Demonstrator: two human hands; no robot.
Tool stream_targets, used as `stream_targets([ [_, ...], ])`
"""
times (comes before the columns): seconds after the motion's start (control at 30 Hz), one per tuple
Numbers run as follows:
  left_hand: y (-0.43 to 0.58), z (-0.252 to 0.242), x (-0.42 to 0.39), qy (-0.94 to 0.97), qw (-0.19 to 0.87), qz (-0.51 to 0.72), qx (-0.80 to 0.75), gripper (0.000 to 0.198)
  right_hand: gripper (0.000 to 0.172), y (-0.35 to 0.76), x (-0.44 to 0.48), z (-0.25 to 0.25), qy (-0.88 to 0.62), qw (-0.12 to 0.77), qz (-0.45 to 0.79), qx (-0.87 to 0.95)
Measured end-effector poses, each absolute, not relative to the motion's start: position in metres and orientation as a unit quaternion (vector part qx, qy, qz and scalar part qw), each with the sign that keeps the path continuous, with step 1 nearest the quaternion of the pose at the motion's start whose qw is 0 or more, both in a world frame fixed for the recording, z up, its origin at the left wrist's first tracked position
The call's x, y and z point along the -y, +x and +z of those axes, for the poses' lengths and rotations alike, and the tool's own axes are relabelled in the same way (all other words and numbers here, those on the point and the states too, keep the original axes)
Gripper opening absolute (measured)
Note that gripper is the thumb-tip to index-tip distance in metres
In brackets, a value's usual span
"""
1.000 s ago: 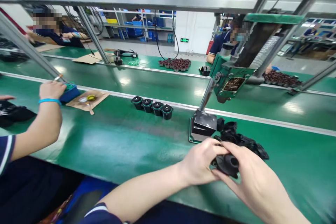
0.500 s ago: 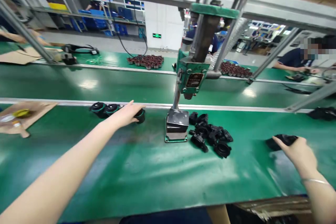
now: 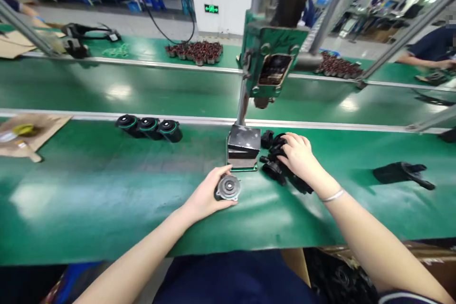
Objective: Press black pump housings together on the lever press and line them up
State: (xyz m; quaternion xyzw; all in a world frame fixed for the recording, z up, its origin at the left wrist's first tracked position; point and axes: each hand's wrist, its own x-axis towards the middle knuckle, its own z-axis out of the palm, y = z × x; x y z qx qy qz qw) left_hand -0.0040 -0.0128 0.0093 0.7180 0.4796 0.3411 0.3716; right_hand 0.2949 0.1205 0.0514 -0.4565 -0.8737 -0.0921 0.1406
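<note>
My left hand is closed around a small motor, its round metal end facing up, just in front of the press base. Fingers of my right hand curl over one black plastic part in the pile right of the base. The hand hides some of that pile, including a ring-shaped black housing. Left of the press, three black motors with green rings stand in a row. On the far right of the bench lies a black cylindrical part with prongs.
Above the base hangs the green press head. Cardboard with a brush lies at the left. Behind a metal rail, another bench strip carries clusters of dark red-brown parts. A co-worker's arm shows at the right.
My left hand has brought a motor from the row to the front of the press. My right hand has left the dark part at the far right and moved left to the pile.
</note>
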Motion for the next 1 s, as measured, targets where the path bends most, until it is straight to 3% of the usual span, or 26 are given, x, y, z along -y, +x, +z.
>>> stream_targets([
  [0.17, 0.009, -0.005, 0.011, 0.662, 0.452, 0.383, -0.459, 0.086, 0.023, 0.294, -0.099, 0.061, -0.468, 0.197, -0.1, 0.856],
  [0.4, 0.011, -0.003, 0.018, 0.607, 0.529, 0.405, -0.433, 0.084, 0.017, 0.259, 0.005, 0.024, -0.257, 0.177, -0.117, 0.943],
  [0.53, 0.011, 0.0, 0.02, 0.602, 0.539, 0.401, -0.431, 0.081, 0.039, 0.25, 0.032, 0.01, -0.345, 0.139, -0.081, 0.925],
  [0.73, 0.011, -0.002, 0.022, 0.599, 0.542, 0.4, -0.433, 0.077, 0.049, 0.256, 0.047, 0.029, -0.453, 0.092, -0.034, 0.886],
  [1.0, 0.01, -0.009, 0.02, 0.6, 0.549, 0.399, -0.423, 0.083, 0.031, 0.269, 0.023, 0.013, -0.375, 0.175, 0.067, 0.908],
])
